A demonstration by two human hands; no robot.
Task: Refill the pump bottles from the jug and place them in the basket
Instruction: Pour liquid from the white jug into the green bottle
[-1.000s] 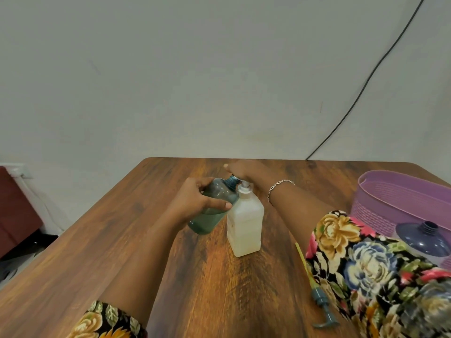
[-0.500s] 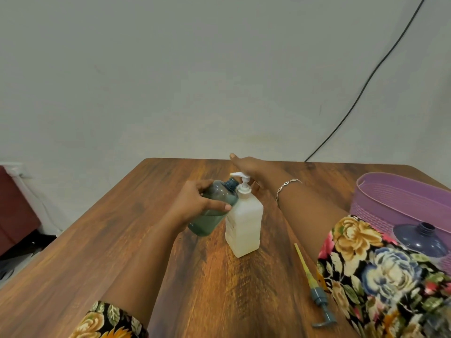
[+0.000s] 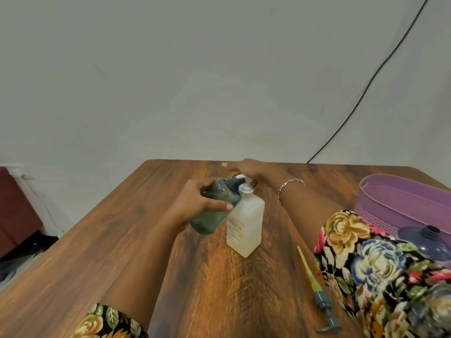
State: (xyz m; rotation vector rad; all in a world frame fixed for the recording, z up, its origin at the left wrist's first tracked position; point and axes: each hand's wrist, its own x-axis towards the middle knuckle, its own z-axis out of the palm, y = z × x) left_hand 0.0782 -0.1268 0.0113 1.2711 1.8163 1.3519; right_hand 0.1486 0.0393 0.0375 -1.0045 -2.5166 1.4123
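Purple bottle (image 3: 425, 243) half hidden behind sleeve (image 3: 366, 259).

Plain grey wall (image 3: 170, 69) with 1 black cable (image 3: 377, 74), wooden table (image 3: 109, 252), maroon furniture (image 3: 14, 206) at left.

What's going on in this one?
A person is refilling at a wooden table. The left hand holds a green bottle tilted, its open neck against the spout of the white pump bottle, which stands upright. The right hand lies with straight fingers over that pump's head. A loose pump lies on the table, and an uncapped dark blue bottle sits by the purple basket.
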